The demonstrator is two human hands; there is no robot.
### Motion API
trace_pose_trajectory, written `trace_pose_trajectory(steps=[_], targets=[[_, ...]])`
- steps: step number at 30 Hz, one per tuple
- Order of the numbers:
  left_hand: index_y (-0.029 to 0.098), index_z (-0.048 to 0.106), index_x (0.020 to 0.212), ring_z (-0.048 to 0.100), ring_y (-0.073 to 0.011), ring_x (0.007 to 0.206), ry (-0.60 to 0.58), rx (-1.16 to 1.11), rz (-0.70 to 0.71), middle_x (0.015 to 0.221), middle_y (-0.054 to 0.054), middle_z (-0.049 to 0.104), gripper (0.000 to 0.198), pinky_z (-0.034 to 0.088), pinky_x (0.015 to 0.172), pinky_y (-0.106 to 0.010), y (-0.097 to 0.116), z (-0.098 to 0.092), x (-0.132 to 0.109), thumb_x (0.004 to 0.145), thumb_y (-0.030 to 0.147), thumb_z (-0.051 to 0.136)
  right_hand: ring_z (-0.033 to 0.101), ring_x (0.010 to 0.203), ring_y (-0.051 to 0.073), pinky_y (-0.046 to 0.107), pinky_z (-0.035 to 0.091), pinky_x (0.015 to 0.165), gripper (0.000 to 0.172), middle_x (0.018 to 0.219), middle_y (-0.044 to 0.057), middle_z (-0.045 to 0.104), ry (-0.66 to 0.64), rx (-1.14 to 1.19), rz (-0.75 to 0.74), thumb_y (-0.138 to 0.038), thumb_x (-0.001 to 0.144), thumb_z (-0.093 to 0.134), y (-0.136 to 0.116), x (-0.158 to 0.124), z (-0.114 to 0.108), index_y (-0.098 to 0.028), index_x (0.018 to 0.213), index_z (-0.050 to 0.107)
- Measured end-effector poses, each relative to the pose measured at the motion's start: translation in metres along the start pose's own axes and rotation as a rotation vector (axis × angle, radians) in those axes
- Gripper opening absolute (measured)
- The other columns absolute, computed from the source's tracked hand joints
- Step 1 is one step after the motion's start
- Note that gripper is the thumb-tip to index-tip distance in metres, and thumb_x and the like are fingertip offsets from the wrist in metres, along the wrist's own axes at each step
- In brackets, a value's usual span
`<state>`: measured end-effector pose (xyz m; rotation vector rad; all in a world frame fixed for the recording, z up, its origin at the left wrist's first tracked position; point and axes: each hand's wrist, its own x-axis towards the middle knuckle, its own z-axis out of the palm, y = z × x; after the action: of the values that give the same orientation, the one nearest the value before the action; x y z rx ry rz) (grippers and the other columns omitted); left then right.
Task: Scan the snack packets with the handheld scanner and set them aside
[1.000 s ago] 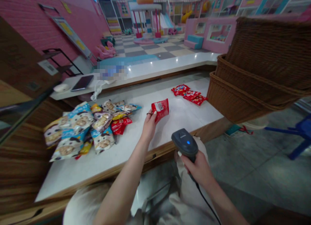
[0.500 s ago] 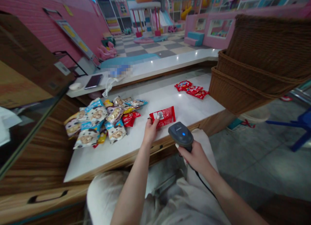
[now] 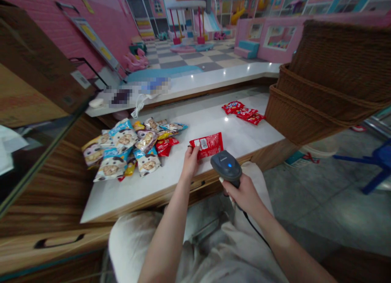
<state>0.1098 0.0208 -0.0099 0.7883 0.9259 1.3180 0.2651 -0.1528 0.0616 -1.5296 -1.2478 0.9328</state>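
white counter (image 3: 232, 140), left hand (image 3: 191, 162) pinching red foil packet (image 3: 208, 145), right hand (image 3: 241, 197) gripping scanner (image 3: 225, 165)

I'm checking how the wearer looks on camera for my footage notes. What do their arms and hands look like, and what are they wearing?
The left hand and right hand are ungloved, and both forearms are bare, with no sleeves over them. A pale fingernail shows on the right hand. Loose cream clothing covers the lap.
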Motion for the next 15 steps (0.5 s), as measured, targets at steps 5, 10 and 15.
trace_pose_trajectory(steps=[5,10,15], targets=[[0.024,0.075,0.107,0.085,-0.0295,0.111,-0.029,-0.002,0.021,0.114,-0.008,0.088,0.038,0.067,0.104,-0.045,-0.0006,0.0003,-0.0006,0.083,0.048,0.092,0.058,0.042,0.018,0.029,0.045,0.051,0.028,0.043,-0.005,0.054,-0.011,-0.015,-0.002,-0.049,0.084,0.067,-0.0004,-0.0006,-0.0013,-0.030,0.065,0.055],[0.024,0.070,0.100,0.084,-0.0249,0.098,0.016,0.014,-0.021,0.100,-0.003,0.087,0.048,0.065,0.090,-0.035,0.0026,0.0005,-0.0004,0.076,0.055,0.098,0.058,0.041,0.019,0.029,0.046,0.050,0.024,0.043,-0.005,0.054,-0.013,0.026,0.003,-0.047,0.083,0.067,-0.0024,-0.0016,-0.0018,-0.029,0.068,0.059],[0.024,0.068,0.097,0.082,-0.0223,0.092,0.018,-0.008,-0.017,0.097,-0.002,0.085,0.051,0.062,0.084,-0.031,0.0049,0.0026,-0.0039,0.073,0.056,0.100,0.059,0.041,0.019,0.028,0.047,0.049,0.024,0.042,-0.006,0.053,-0.014,0.052,0.004,-0.045,0.082,0.070,-0.0019,-0.0016,-0.0028,-0.029,0.068,0.059]])
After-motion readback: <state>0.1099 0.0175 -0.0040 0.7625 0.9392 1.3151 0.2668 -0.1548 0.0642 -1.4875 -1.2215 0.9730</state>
